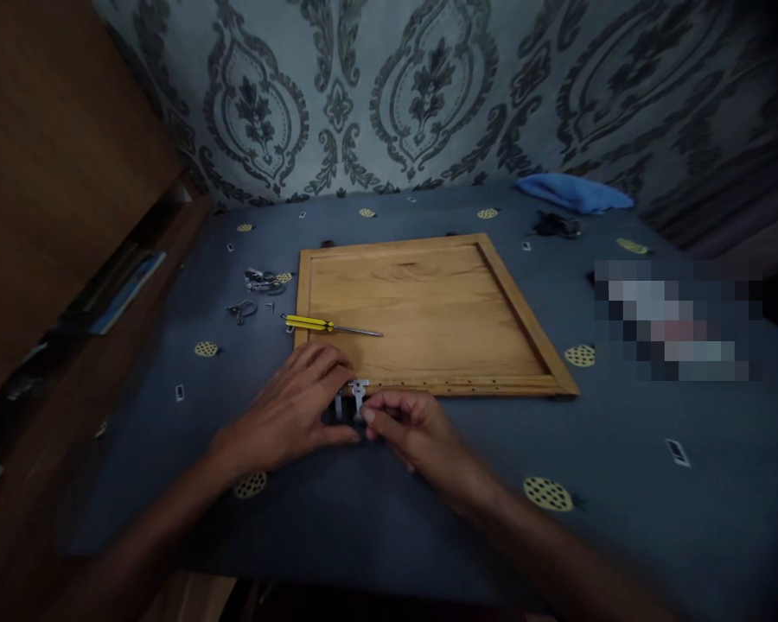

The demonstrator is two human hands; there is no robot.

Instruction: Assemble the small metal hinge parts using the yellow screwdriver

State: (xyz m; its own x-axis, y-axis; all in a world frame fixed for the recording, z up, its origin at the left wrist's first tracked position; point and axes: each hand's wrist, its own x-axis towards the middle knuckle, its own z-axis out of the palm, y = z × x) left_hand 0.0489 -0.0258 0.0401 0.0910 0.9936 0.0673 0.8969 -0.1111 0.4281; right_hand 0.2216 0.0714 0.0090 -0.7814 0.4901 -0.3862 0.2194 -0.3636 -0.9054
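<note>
A framed wooden panel [408, 302] lies flat on the bed-like surface, with small dark holes along its near edge. My left hand [291, 402] rests over the panel's near left corner, thumb stretched out apart from the fingers. Its fingertips are beside a T-topped metal bracket [359, 393] at the near edge. The lower end of this bracket is pinched between the thumb and fingers of my right hand [415, 423]. Just left of it, a second metal piece [338, 404] is partly hidden by my left hand. A yellow-handled screwdriver [311, 323] lies across the panel's left side.
Left of the panel lie several loose metal parts [263, 281] and a small metal clip [242, 311]. A blue cloth [577, 192] and a black item [556, 225] are at the back right. A blurred-out object [674, 320] sits right. Wooden furniture [58, 173] borders the left.
</note>
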